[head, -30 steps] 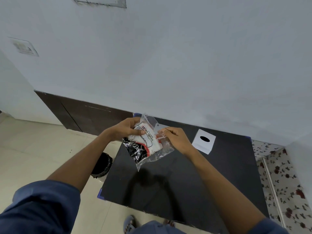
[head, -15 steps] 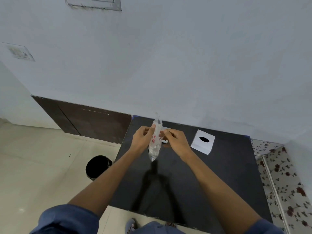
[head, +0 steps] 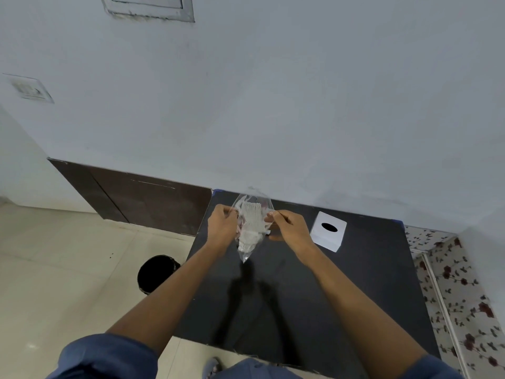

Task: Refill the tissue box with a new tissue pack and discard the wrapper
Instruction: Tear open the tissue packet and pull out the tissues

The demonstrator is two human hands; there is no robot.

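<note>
Surface first: one black rectangular tabletop surface against the pale wall, carrying a single white square tissue box with a dark oval slot at its far right. One round black waste bin stands on the tiled floor, just off the near-left edge of the surface. Two hands at work, both raised above the far part of the surface, well left of the box. Left hand is closed on the left flap of one clear plastic tissue pack wrapper; right hand pinches the opposite flap, fingers curled tight. Wrapper mouth faces away and up; a stack of white folded tissues shows inside it, count of sheets not readable. Step in hand looks to be opening the pack and freeing the stack. To do it well: pull the two flaps apart evenly so the film splits along the seam rather than tearing into the paper; keep the lower tip of the pack low so the stack does not spill; then slide the tissues out as one block, still squared, ready for the box. Film is thin and slippery; a firm pinch near the opening should serve better than a grip lower down.
</note>
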